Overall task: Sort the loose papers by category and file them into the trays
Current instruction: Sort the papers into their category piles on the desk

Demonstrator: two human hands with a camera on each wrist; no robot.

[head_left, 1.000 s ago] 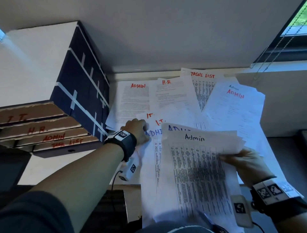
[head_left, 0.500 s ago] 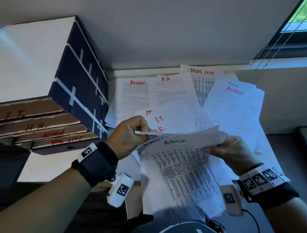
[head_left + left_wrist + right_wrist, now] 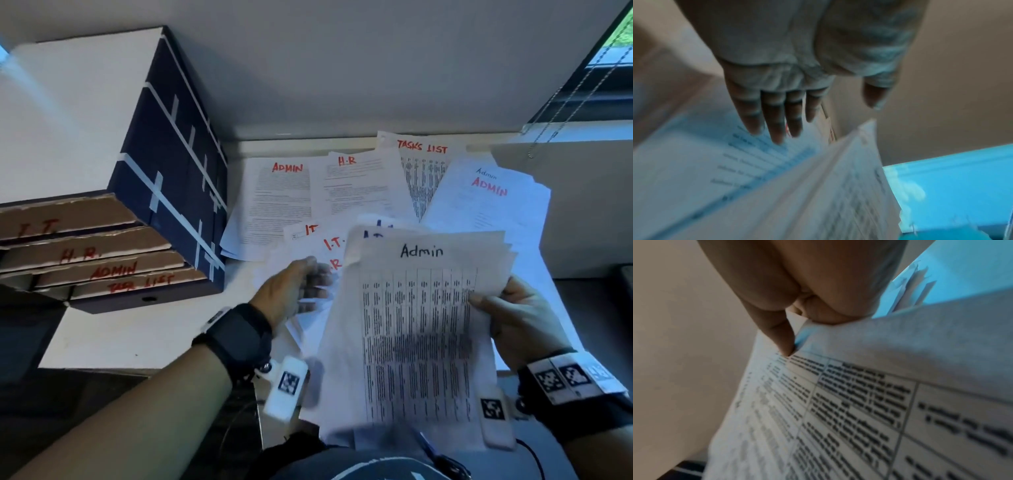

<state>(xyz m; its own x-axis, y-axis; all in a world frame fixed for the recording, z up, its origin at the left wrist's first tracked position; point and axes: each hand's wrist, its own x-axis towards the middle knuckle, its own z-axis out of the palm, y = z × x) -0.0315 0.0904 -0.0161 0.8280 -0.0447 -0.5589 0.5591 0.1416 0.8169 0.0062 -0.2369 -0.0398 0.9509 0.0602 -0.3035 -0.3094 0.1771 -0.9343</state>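
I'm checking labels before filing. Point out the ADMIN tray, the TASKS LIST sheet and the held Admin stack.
ADMIN tray [image 3: 113, 271]: head view, labelled front edge.
TASKS LIST sheet [image 3: 422, 148]: head view, red heading.
Admin stack [image 3: 422, 251]: head view, top sheet's heading.

Head camera looks steeply down over the desk; 2 wrist cameras look along each hand, very close, sharing the held Admin sheets [image 3: 421, 325].
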